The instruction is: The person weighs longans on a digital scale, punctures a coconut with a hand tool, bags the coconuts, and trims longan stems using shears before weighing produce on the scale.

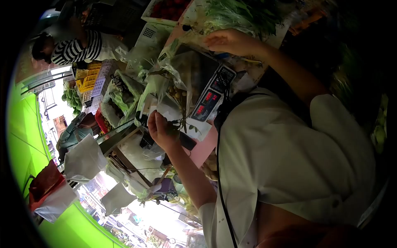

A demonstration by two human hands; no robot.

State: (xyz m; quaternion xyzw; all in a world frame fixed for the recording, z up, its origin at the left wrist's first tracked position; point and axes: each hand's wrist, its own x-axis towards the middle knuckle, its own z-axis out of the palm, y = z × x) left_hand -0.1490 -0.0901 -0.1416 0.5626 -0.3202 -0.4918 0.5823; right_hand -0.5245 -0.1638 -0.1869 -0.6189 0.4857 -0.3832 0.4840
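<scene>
My left hand [161, 129] is raised beside a digital scale, its fingers drawn together. Whatever is between the fingertips, if anything, is too small to make out. Dark leaves on thin stems [184, 120] hang right by the palm. These stems run up to small round brownish fruit [178, 95] in a clear plastic bag [192, 68] at the scale. Red digits are lit on the scale's display [206, 105]. My right hand [225, 42] is held out over the counter near leafy greens [248, 16], fingers stretched and holding nothing visible.
A white crate of red produce [167, 10] stands at the far end of the counter. Bagged greens [124, 93] and a yellow crate [89, 78] lie farther off. A person in a striped top [78, 47] is beyond them. Pink paper [204, 146] lies near my body.
</scene>
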